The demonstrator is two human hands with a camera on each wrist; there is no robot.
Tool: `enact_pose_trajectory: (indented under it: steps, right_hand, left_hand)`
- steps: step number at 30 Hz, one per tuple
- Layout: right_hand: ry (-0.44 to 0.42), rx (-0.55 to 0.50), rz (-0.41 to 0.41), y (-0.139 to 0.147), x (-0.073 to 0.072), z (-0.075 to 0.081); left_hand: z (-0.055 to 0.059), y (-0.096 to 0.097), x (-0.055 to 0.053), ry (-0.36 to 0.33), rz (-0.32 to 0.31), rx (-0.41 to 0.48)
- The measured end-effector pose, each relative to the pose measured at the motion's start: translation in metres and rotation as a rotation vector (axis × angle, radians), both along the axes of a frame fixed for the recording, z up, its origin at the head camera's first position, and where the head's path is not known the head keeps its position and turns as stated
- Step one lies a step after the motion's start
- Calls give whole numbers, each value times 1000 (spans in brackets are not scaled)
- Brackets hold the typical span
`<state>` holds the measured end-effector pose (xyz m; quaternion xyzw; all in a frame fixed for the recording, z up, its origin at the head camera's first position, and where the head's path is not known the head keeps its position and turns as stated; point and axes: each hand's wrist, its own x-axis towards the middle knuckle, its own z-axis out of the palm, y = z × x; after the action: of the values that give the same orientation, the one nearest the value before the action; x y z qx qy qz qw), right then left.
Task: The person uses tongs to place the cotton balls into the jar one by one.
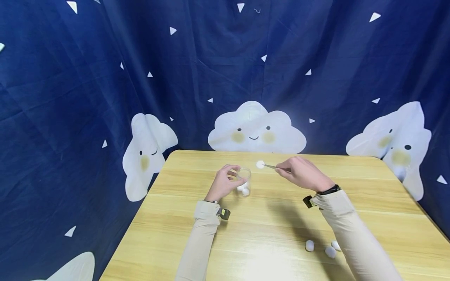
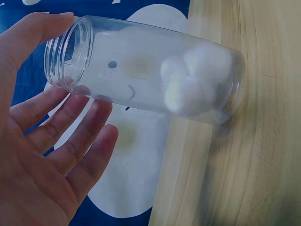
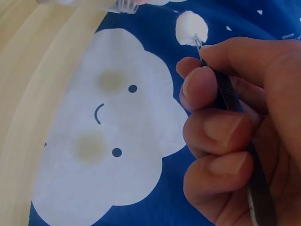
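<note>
My left hand [image 1: 222, 183] pinches the neck of a clear jar [image 2: 136, 66] between thumb and fingertips. The jar stands on the table with its open mouth up, and several white cotton balls [image 2: 197, 80] lie at its bottom. To the right of the jar, my right hand [image 1: 305, 174] grips metal tweezers [image 3: 229, 92], fingers curled round the shaft. One cotton ball [image 3: 191, 28] is held at the tweezer tips, up in the air and a little to the right of the jar mouth.
On the wooden table [image 1: 168, 234], three loose cotton balls [image 1: 330, 252] lie at the front right, close to the right sleeve [image 1: 355, 234]. Behind the far table edge hangs a dark blue curtain [image 1: 225, 58] with white clouds and triangles.
</note>
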<state>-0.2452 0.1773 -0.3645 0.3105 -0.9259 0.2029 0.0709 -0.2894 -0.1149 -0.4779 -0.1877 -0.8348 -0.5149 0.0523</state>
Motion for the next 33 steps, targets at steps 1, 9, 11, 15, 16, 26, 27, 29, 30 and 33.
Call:
enact_pose_trajectory:
  steps: [1, 9, 11, 15, 16, 26, 27, 29, 30, 33]
  right_hand:
    - [0, 2, 1, -1, -1, 0]
    - [9, -2, 12, -8, -7, -2]
    - [17, -2, 16, -10, -9, -3]
    - [35, -2, 22, -14, -13, -4]
    - [38, -3, 22, -14, -13, -4]
    - [55, 15, 15, -22, -17, -6]
    - [54, 18, 17, -23, -18, -6]
    - [48, 20, 19, -24, -19, -7]
    - [44, 18, 19, -25, -19, -7]
    - [35, 17, 17, -28, -21, -7]
  left_hand:
    - [0, 0, 0, 0, 0, 0]
    - [-2, -1, -1, -1, -2, -5]
    - [-2, -1, -1, -5, -3, -6]
    - [-2, -1, -1, -6, -6, -5]
    - [-2, -1, -1, -5, -7, -6]
    - [-4, -1, -3, 7, -4, -14]
    - [-4, -1, -3, 6, -6, -13]
    - [-4, -1, -3, 5, -9, -11]
    - [-4, -1, -3, 4, -10, -9]
    - [-4, -1, -4, 4, -5, -9]
